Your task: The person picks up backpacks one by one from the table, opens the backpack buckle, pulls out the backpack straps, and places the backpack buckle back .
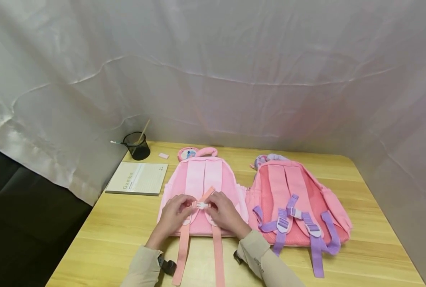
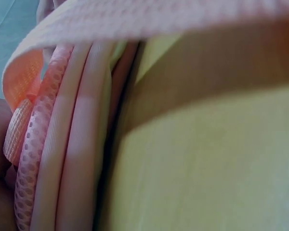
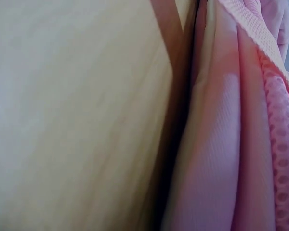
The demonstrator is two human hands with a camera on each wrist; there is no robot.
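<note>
A light pink backpack [image 1: 195, 229] lies on the table with its shoulder straps up. A white plastic side-release buckle [image 1: 201, 205] joins short peach webbing between the two straps. My left hand [image 1: 175, 213] pinches the buckle's left end, and my right hand [image 1: 225, 213] pinches its right end between thumb and fingers. A loose peach strap tail [image 1: 208, 193] sticks up beyond the buckle. Long peach webbing straps [image 1: 218, 255] hang toward the front. In the left wrist view the backpack's mesh edge [image 2: 31, 159] shows beside the hand; the right wrist view shows its pink side [image 3: 216, 159].
Right of it lies a coral-pink backpack [image 1: 263, 191] with purple straps [image 1: 317, 255] and a white buckle [image 1: 296, 214]. At the back left are a notebook [image 1: 137, 178], a black mesh pen cup [image 1: 139, 151] with pencils and a pink eraser [image 1: 164, 156]. Grey curtains surround the wooden table [image 1: 101, 243].
</note>
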